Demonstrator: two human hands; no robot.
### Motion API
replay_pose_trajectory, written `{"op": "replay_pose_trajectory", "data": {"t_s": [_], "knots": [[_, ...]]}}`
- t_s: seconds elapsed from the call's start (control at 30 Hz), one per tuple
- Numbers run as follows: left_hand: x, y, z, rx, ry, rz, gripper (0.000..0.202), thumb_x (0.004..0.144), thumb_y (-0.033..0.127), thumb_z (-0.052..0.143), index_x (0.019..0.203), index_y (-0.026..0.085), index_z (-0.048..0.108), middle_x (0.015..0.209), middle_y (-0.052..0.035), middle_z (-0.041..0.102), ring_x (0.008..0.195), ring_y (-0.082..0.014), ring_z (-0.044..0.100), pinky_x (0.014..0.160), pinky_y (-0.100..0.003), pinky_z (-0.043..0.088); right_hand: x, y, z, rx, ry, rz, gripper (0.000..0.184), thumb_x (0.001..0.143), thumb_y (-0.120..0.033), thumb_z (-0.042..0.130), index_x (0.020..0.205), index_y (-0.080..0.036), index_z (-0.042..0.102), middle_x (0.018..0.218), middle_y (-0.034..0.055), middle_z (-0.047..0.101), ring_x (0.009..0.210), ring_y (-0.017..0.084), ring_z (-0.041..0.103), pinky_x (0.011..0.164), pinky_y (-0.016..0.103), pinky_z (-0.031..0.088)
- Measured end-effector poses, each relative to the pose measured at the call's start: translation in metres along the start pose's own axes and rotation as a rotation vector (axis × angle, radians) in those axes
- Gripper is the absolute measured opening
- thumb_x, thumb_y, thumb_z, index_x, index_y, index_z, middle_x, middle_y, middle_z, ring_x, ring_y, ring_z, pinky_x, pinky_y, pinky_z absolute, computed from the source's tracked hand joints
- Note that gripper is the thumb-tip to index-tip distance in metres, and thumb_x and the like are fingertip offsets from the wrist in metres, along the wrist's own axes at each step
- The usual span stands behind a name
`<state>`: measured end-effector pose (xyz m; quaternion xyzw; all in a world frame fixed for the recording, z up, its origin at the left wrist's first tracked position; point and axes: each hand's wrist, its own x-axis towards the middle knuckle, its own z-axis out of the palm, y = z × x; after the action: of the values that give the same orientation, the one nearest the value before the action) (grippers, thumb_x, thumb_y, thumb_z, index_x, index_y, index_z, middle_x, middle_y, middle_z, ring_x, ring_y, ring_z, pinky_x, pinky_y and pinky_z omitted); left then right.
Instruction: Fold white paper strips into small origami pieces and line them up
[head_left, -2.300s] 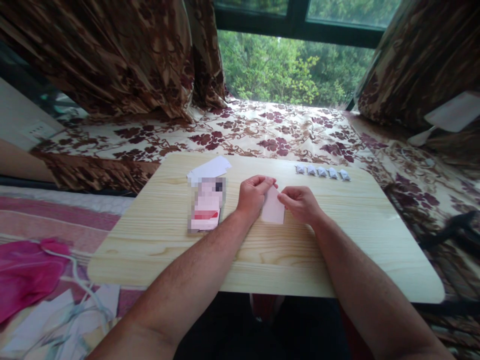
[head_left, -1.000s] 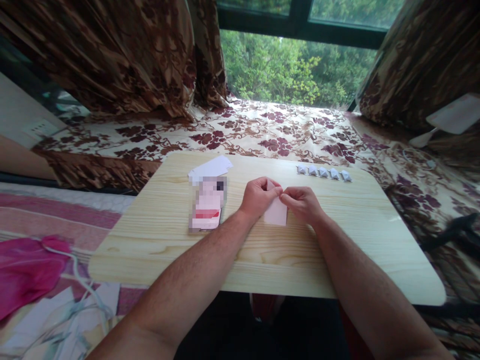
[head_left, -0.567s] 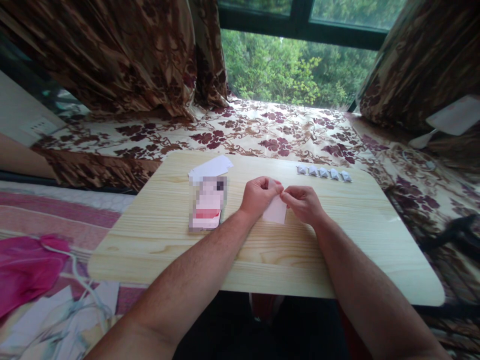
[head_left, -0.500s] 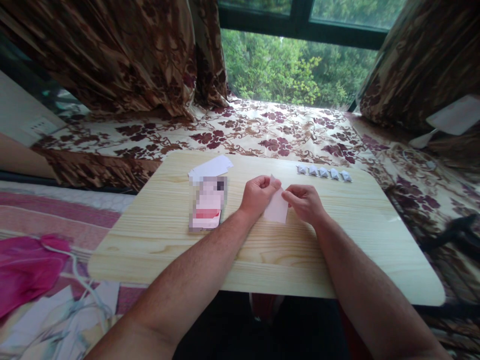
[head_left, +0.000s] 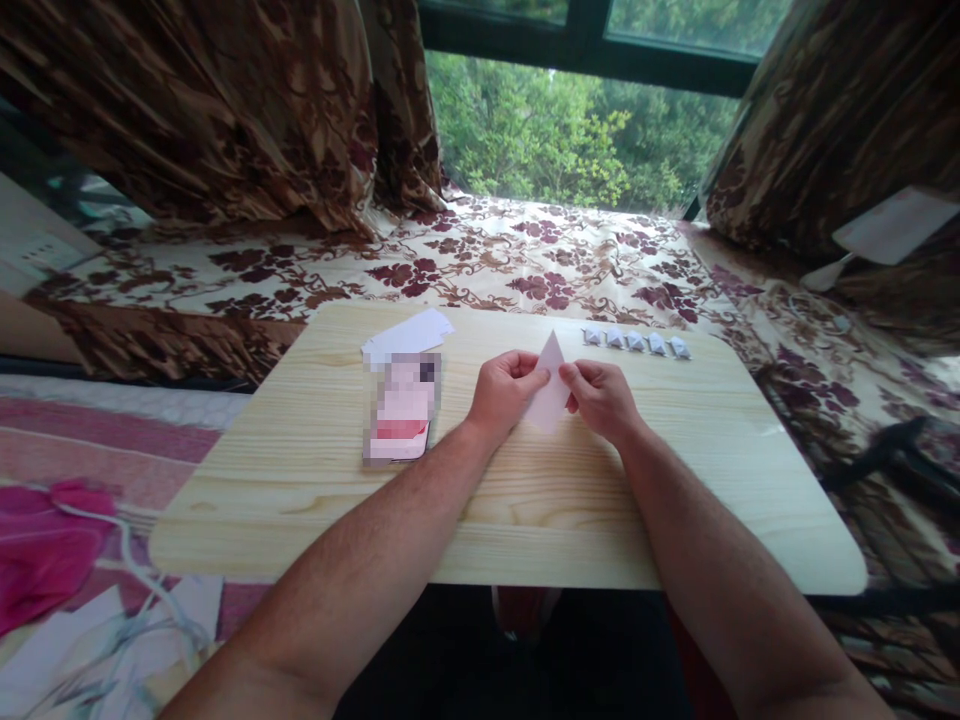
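Note:
Over the middle of the pale wooden table [head_left: 525, 520], both my hands pinch one small white paper [head_left: 550, 392]. The paper is lifted and turned so one corner points up and another points down at the table. My left hand [head_left: 504, 392] grips its left edge with thumb and fingers closed. My right hand [head_left: 600, 397] pinches its right edge the same way. A row of several small folded white paper pieces [head_left: 636, 341] lies at the far right of the table.
A blurred pink and white card or phone [head_left: 397, 410] lies left of my hands, with a stack of white paper slips [head_left: 409, 334] behind it. Floral cloth [head_left: 525, 260] and curtains surround the table. Pink fabric [head_left: 45, 550] and white cords lie at lower left.
The paper lay nearly flat on the table under my fingers; now both hands have raised it and turned it to stand on a corner.

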<state>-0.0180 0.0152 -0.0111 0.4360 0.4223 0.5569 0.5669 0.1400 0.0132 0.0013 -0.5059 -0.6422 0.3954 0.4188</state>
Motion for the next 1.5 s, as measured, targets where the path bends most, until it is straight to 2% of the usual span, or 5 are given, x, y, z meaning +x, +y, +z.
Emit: {"op": "replay_pose_trajectory", "data": {"t_s": [0.17,0.3,0.43,1.1,1.5], "knots": [[0.0016,-0.0019,-0.0018,0.023,0.029,0.034,0.029,0.066,0.031,0.081,0.089,0.014,0.074,0.075,-0.0036,0.074,0.06,-0.0144,0.064,0.056,-0.025,0.048,0.0026,0.0013,-0.0008,0.075,-0.038,0.022,0.052,0.086,-0.061,0.061,0.059,-0.016,0.062,0.052,0.0025,0.059,0.046,0.011,0.05,0.045,0.024,0.036],[0.0009,-0.0019,-0.0034,0.06,-0.073,0.038,0.039,0.066,0.03,0.081,0.102,0.015,0.075,0.07,-0.0014,0.071,0.057,-0.0131,0.062,0.053,-0.023,0.046,0.0046,-0.0005,-0.0024,0.273,0.03,-0.028,0.024,0.075,-0.04,0.074,0.076,-0.017,0.068,0.063,-0.0005,0.064,0.056,0.012,0.055,0.053,0.025,0.044],[-0.0003,-0.0017,-0.003,0.068,-0.112,0.055,0.042,0.068,0.027,0.077,0.109,0.017,0.074,0.068,-0.0002,0.069,0.055,-0.0121,0.06,0.052,-0.022,0.044,0.0055,0.0016,-0.0031,0.354,0.011,-0.025,0.012,0.072,-0.026,0.071,0.081,-0.018,0.068,0.061,-0.0029,0.064,0.053,0.011,0.053,0.052,0.024,0.044],[-0.0011,0.0006,0.0011,-0.105,-0.051,-0.01,0.014,0.062,0.018,0.071,0.075,0.017,0.073,0.066,-0.0005,0.067,0.056,-0.0133,0.057,0.052,-0.025,0.043,0.0042,0.007,-0.0041,0.474,-0.015,-0.015,0.008,0.068,-0.018,0.069,0.074,-0.02,0.074,0.064,-0.0012,0.065,0.057,0.012,0.056,0.056,0.027,0.047],[-0.003,0.0023,0.0015,-0.11,-0.048,-0.039,0.011,0.062,0.018,0.072,0.072,0.017,0.073,0.063,-0.0002,0.066,0.055,-0.0134,0.056,0.052,-0.026,0.043,0.0027,0.0018,-0.0039,0.481,-0.023,-0.01,0.012,0.064,-0.015,0.066,0.071,-0.02,0.075,0.059,-0.0025,0.061,0.055,0.011,0.048,0.058,0.027,0.046]]}}
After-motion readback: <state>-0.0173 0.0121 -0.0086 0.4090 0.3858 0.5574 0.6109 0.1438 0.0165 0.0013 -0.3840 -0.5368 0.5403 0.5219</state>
